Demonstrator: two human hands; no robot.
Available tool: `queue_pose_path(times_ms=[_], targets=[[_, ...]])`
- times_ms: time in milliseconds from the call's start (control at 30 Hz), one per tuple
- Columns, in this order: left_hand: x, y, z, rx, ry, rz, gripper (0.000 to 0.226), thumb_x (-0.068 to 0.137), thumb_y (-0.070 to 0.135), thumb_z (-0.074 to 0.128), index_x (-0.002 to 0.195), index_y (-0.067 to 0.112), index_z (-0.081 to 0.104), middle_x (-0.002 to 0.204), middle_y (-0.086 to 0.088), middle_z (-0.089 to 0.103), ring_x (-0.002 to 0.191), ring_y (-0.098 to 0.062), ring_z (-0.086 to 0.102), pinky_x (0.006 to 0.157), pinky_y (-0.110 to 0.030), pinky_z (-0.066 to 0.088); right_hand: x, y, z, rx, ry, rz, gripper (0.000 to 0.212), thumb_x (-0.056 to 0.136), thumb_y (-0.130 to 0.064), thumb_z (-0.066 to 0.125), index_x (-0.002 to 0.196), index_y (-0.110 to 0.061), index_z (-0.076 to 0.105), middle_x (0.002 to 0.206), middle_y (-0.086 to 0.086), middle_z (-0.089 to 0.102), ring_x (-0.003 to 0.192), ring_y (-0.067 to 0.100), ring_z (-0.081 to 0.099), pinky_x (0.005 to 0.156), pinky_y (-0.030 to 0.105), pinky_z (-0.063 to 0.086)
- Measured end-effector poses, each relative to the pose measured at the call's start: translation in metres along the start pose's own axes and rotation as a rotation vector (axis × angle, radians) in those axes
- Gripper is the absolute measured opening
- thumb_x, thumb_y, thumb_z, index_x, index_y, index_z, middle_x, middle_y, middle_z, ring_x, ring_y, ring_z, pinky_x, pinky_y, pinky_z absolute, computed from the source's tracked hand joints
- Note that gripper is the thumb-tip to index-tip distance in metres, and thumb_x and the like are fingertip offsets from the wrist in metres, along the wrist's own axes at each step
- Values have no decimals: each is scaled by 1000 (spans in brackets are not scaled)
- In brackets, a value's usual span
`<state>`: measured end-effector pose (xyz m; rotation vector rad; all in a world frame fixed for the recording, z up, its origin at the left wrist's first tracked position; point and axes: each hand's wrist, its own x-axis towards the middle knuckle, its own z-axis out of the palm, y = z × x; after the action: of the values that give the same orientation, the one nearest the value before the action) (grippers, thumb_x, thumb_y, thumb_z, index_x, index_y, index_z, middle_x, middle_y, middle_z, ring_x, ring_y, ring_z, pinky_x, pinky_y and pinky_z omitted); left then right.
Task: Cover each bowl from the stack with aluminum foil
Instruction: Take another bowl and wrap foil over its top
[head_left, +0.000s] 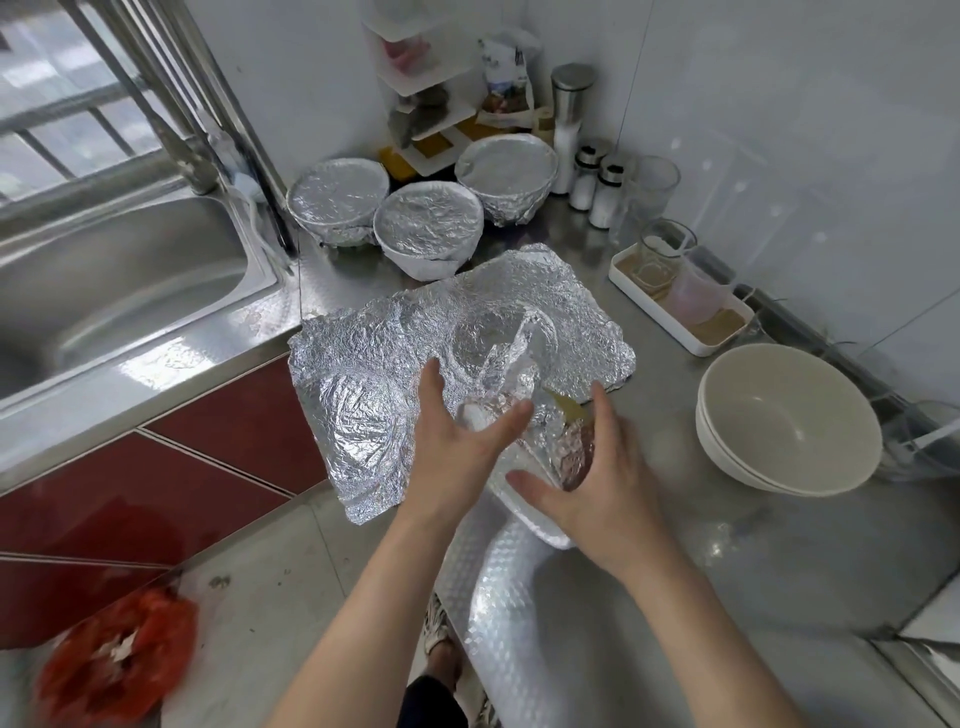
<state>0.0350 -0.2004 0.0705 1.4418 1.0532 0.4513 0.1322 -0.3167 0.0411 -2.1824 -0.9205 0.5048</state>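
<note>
A crinkled aluminum foil sheet (363, 374) lies spread on the steel counter, draped over a round bowl shape (498, 338). My left hand (457, 441) rests on the foil with fingers spread. My right hand (592, 478) curls round the foil roll (574, 447) at the sheet's near edge. A foil strip (498, 597) hangs from there over the counter edge toward me. A stack of bare cream bowls (789, 421) stands to the right. Three foil-covered bowls (337, 200) (428, 226) (506, 174) sit at the back.
A steel sink (130, 280) and faucet are on the left. A white tray (675, 306) with cups, shakers (597, 187) and a glass line the right wall. A white rack (426, 104) fills the back corner. A red bag (114, 660) lies on the floor.
</note>
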Motion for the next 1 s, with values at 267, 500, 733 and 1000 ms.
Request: queue_pose_path(times_ms=[267, 500, 733, 1000], targets=[[-1, -5, 1, -128, -22, -61, 103, 76, 34, 80, 154, 34, 13, 160, 5, 21, 144, -14, 23, 106, -34, 28, -5, 2, 10, 40, 74, -112, 115, 63, -76, 61, 152, -32, 3, 136, 3, 43, 122, 13, 37, 100, 38, 41], [9, 10, -7, -70, 43, -27, 72, 82, 55, 64, 143, 26, 41, 137, 6, 51, 121, -11, 51, 88, -20, 38, -2, 4, 1, 309, -1, -77, 104, 60, -63, 77, 144, -51, 18, 138, -9, 41, 124, -1, 40, 100, 8, 30], [16, -28, -36, 37, -21, 24, 11, 95, 31, 57, 105, 31, 63, 94, 17, 68, 76, 13, 62, 65, -4, 46, 9, 38, 11, 989, -131, 227, 102, 59, -62, 81, 145, -39, 32, 149, -5, 42, 135, 17, 42, 113, 50, 32], [14, -86, -11, 128, 109, -10, 26, 103, 29, 45, 92, 14, 62, 56, 10, 45, 55, -16, 41, 57, -35, 34, -7, 42, 32, 817, -202, 433, 90, 71, -66, 66, 144, -20, 41, 141, -7, 48, 129, 11, 46, 112, 31, 29]])
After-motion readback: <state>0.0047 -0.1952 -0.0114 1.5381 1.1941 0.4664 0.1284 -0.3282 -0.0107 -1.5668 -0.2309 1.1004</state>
